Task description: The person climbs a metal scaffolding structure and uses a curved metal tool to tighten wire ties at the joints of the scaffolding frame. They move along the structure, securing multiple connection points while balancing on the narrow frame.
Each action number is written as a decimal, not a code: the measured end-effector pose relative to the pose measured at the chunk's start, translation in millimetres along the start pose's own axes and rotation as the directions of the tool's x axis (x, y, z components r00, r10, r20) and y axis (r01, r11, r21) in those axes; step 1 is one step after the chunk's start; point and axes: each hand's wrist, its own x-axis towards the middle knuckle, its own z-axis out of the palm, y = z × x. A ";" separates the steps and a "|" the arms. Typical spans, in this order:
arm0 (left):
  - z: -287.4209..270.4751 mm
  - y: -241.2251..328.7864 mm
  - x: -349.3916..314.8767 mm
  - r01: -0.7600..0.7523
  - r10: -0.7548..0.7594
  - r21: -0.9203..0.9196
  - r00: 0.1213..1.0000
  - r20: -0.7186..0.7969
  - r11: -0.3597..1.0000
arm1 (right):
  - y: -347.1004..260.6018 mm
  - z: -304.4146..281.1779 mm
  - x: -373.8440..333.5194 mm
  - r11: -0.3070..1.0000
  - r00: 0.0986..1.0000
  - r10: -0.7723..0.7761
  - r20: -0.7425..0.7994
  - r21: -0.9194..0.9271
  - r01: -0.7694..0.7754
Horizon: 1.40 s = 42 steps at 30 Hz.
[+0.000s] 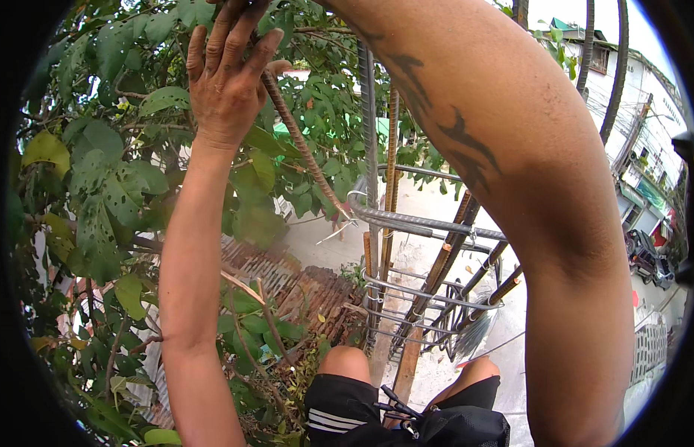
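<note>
My left hand (229,74) is raised at the upper left, its back toward me and its fingers pointing up past the top edge. A ribbed steel rebar (302,145) slants down to the right from under this hand, passing between thumb and fingers. The palm side of the grip is hidden. A thin tie wire (338,229) sticks out by the rebar's lower end, next to the rounded corner of a bent steel stirrup (418,220). My right arm reaches up across the right side, and its hand lies beyond the top edge.
An upright rebar cage (414,294) with several stirrups stands before my knees. Leafy branches (101,186) crowd the left. Rusty corrugated sheets (317,298) lie below. A wooden board (407,365) runs by the cage. Parked motorcycles (649,257) and buildings are far right.
</note>
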 end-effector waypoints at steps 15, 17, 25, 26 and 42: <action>7.8 -38.0 -74.5 -0.045 0.109 -0.170 0.915 0.389 0.984 | -123.9 93.0 -351.5 0.118 0.710 0.437 0.552 0.747 -0.654; 4.3 -29.1 -103.4 0.095 0.013 -0.182 0.856 0.517 0.979 | -123.4 128.1 -359.8 -0.149 0.609 0.546 0.575 0.782 -0.605; -7.3 13.3 -171.6 0.457 -0.272 -0.174 0.749 0.604 0.872 | -111.8 163.2 -310.9 -0.653 0.777 0.465 0.424 0.757 -0.022; -4.9 11.5 -171.8 0.443 -0.255 -0.202 0.770 0.585 0.874 | -113.0 168.9 -302.8 -0.671 0.816 0.480 0.322 0.734 0.105; -5.6 158.7 -231.1 0.682 -0.100 -0.529 0.655 0.749 0.505 | -144.4 186.6 -266.7 -0.625 0.623 0.709 0.331 0.705 0.336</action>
